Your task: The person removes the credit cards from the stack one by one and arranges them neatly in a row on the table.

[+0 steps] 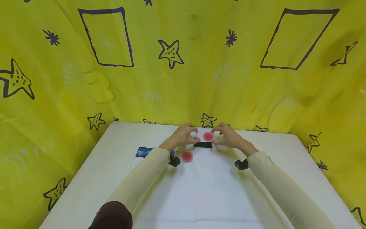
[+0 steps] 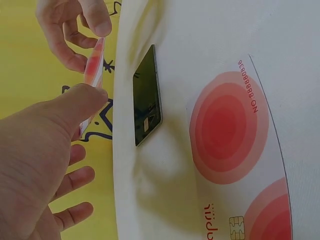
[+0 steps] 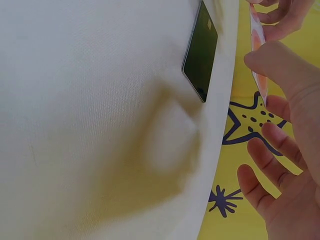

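Observation:
A white card with red circles (image 1: 208, 136) is held up edgewise, above the table near its far edge. My left hand (image 1: 183, 135) pinches one end of it between thumb and fingers. At the opposite end my right hand (image 1: 228, 136) pinches it too, its other fingers spread apart in the right wrist view. Just below and in front of the held card, a black card (image 2: 147, 97) with a chip lies on the white table. Another white card with red circles (image 2: 225, 127) lies flat nearer to me, below my left hand.
A blue bank card (image 1: 143, 152) lies left of my left wrist, partly covered by the sleeve. The white table (image 1: 206, 197) ends at a yellow curtain (image 1: 194, 86) with drawn stars. Dark pieces (image 1: 241, 164) sit beside both cuffs. A dark rounded shape (image 1: 112, 216) shows at lower left.

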Demonstrator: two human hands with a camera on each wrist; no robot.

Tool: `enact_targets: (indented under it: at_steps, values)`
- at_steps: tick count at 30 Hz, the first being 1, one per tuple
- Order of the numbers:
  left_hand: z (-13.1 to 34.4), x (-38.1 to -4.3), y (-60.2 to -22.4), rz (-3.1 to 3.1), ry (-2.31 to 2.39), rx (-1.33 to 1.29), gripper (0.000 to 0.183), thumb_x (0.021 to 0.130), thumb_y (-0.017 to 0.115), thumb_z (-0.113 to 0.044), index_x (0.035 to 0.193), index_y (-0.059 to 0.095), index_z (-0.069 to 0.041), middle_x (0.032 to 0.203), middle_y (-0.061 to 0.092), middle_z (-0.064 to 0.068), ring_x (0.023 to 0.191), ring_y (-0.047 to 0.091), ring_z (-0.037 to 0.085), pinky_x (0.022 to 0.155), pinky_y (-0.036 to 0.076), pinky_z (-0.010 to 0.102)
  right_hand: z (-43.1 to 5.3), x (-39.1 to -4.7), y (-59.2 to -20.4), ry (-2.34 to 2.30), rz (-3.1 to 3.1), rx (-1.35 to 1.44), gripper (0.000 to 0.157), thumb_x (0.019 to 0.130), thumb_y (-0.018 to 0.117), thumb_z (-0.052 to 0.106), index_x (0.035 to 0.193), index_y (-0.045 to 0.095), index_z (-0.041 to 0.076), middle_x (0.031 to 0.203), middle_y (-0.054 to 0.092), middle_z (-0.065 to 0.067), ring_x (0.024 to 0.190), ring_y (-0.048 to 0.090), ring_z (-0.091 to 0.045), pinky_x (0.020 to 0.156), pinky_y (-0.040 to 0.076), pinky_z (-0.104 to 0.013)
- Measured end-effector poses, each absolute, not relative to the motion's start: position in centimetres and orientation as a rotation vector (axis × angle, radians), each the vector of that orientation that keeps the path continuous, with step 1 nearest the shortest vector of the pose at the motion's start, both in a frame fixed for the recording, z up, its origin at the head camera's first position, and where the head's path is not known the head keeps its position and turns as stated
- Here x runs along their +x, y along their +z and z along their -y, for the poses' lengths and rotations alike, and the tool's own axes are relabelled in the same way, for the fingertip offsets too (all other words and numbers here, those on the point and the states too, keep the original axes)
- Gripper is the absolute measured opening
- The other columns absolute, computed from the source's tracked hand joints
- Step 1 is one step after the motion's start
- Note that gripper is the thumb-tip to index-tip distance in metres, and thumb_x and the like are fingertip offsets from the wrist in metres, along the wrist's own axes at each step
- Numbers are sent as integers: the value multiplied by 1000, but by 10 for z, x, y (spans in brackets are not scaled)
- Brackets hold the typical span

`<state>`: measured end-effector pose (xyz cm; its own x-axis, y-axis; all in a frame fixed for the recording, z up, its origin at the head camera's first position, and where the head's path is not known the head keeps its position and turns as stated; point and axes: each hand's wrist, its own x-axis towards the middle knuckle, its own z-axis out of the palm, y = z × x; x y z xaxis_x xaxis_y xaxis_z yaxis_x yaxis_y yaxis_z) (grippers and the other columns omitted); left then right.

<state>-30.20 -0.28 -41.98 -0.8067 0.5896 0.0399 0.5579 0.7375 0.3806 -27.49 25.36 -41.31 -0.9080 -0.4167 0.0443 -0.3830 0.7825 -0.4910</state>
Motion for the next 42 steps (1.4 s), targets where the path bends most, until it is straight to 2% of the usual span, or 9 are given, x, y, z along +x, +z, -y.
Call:
enact_targets:
  at_steps: [10,21,29,37,42]
  values:
    - [3,-298,-423,-2854,582,980,47,91,79,-39,129,70,-12,120,60,7,107,56,22,99,49,37,-257,-270,-416,-783,-2930,-732,42,85,84,21,122,71,8,125,58,-21,105,61,-34,88,55,-48]
    - [6,-290,-425,-2854,594,1033,47,91,76,-44,127,70,-14,131,60,7,120,56,24,107,44,45,-261,-259,-417,-827,-2950,-846,40,84,84,19,120,71,5,121,59,-20,102,62,-38,86,54,-53]
    - [4,-282,-424,-2856,584,1063,49,90,77,-43,128,70,-13,129,60,6,119,56,22,109,42,45,-265,-250,-418,-849,-2958,-831,39,83,85,20,118,72,7,118,59,-16,99,63,-33,82,55,-49]
    - [3,-277,-429,-2861,579,1153,49,88,79,-42,126,71,-13,127,63,7,113,59,22,103,46,44,-269,-240,-421,-876,-2969,-850,39,81,86,17,116,73,8,117,59,-16,98,63,-32,79,55,-47]
    - [4,-272,-429,-2842,626,1183,48,86,82,-39,123,72,-11,126,64,8,114,58,24,103,46,45,-270,-233,-422,-878,-2974,-866,38,80,86,17,115,73,8,117,60,-13,97,63,-31,77,54,-44]
